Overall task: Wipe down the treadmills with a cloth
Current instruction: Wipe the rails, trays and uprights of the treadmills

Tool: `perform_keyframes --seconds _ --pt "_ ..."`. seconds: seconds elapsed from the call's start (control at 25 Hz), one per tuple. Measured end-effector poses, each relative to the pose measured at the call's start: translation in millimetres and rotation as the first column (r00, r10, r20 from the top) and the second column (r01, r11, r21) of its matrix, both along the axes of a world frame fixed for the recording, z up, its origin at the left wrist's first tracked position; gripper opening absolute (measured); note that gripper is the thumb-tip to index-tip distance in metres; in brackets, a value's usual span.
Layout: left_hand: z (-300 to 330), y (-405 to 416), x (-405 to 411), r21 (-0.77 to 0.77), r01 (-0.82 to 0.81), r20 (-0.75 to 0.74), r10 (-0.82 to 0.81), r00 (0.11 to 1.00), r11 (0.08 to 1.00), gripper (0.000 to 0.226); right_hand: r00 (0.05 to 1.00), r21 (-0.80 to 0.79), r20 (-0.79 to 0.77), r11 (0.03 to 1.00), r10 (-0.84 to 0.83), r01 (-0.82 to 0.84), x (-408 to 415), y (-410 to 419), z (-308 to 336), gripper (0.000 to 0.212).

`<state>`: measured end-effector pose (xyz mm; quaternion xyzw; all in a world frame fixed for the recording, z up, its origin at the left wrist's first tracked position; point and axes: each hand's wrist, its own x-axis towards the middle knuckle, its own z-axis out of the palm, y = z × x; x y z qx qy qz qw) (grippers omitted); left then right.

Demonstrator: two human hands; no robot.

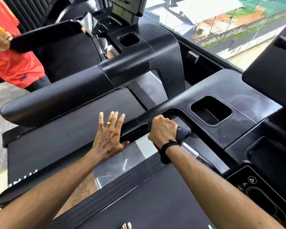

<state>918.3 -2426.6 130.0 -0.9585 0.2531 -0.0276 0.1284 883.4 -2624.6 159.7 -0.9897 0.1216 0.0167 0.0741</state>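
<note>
I stand on a black treadmill [224, 90] and look down at its console. My right hand [162, 129] grips a dark grey cloth [183, 131] and presses it against the left handlebar where it joins the console. One end of the cloth hangs below my wrist. My left hand [108, 136] has its fingers spread straight, with the thumb resting on the side handrail [130, 131]. A second black treadmill [139, 63] stands just to the left.
A cup-holder recess [211, 111] sits in the console beside my right hand. A touch panel [254, 187] lies at the lower right. A person in a red shirt [12, 52] stands at the far left. Large windows [221, 22] run behind the machines.
</note>
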Motion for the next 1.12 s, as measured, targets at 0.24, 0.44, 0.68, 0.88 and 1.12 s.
perform_keyframes --seconds 0.24,0.44,0.68,0.88,1.12 --pt "-3 2 1 -0.021 0.02 0.03 -0.019 0.999 1.0 0.107 0.964 0.345 -0.25 0.923 -0.087 0.172 19 -25 2 0.053" --pt "-5 3 5 -0.066 0.056 0.018 -0.055 0.998 0.996 0.104 0.891 0.675 -0.452 0.67 0.045 0.309 34 -46 -5 0.079" --pt "-11 8 9 -0.149 0.117 -0.035 -0.124 0.992 0.982 0.103 0.974 -0.002 -0.109 0.979 -0.201 0.202 10 -8 -7 0.056" --pt "-10 18 9 -0.458 0.191 -0.108 -0.267 0.958 0.868 0.102 0.99 -0.451 0.083 0.882 -0.115 0.14 -59 17 -20 0.061" --pt "2 86 1 -0.796 0.038 -0.266 -0.407 0.874 0.604 0.081 0.865 -0.064 0.196 0.874 -0.463 0.482 -154 25 22 0.072"
